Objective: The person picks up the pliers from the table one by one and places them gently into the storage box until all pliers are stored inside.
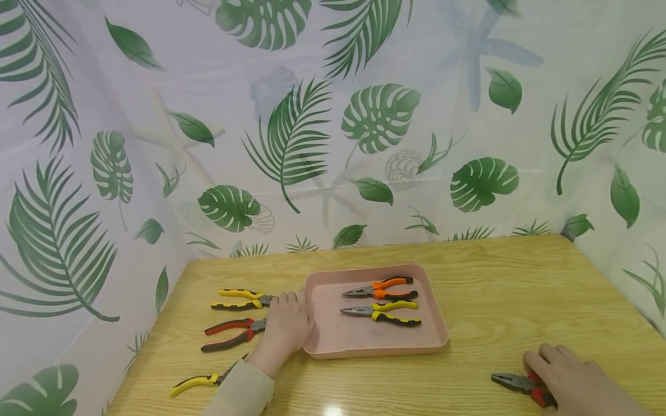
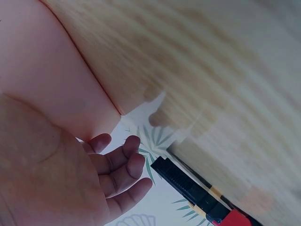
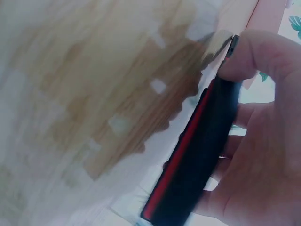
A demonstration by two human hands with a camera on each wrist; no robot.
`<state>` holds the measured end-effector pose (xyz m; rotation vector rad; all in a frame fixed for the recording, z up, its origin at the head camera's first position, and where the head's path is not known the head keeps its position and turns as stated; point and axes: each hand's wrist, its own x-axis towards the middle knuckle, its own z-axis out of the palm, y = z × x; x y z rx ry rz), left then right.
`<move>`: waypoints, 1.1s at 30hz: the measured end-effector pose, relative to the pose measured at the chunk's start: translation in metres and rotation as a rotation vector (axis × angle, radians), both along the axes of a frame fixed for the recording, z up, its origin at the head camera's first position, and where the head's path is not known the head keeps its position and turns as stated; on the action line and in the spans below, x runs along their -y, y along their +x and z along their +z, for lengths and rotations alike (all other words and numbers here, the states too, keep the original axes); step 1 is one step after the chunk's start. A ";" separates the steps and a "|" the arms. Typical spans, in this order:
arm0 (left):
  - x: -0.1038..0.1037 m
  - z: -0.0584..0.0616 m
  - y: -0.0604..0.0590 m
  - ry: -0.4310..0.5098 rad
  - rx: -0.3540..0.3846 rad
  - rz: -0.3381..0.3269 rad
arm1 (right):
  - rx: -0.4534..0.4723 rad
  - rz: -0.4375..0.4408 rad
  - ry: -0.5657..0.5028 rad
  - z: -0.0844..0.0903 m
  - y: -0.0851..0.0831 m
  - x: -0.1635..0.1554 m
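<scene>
My left hand is at the left rim of the pink tray, fingers loosely bent with nothing between them. In the left wrist view the tray wall rises beside its palm. Inside the tray lie orange-and-black long-nose pliers and yellow-and-black long-nose pliers, jaws to the left. On the table's right side my right hand grips red-and-black pliers, their jaws toward the left. Its thumb presses near the pivot in the right wrist view, and the handles lie along the fingers.
Left of the tray lie yellow-and-black pliers, red-and-black pliers and another yellow-handled pair, partly covered by the left hand or sleeve. The wooden table ends at a leaf-patterned cloth behind and at the sides.
</scene>
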<state>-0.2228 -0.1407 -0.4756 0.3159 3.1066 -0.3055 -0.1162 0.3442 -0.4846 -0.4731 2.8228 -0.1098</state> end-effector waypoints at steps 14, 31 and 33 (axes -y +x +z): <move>0.001 -0.002 -0.002 -0.004 0.005 0.000 | -0.147 0.041 0.005 0.008 -0.005 0.003; 0.001 0.000 -0.003 -0.012 0.021 0.012 | -0.339 0.074 0.028 0.036 -0.008 0.022; 0.000 0.000 -0.003 -0.015 0.025 0.016 | -0.345 0.077 0.024 0.038 -0.009 0.022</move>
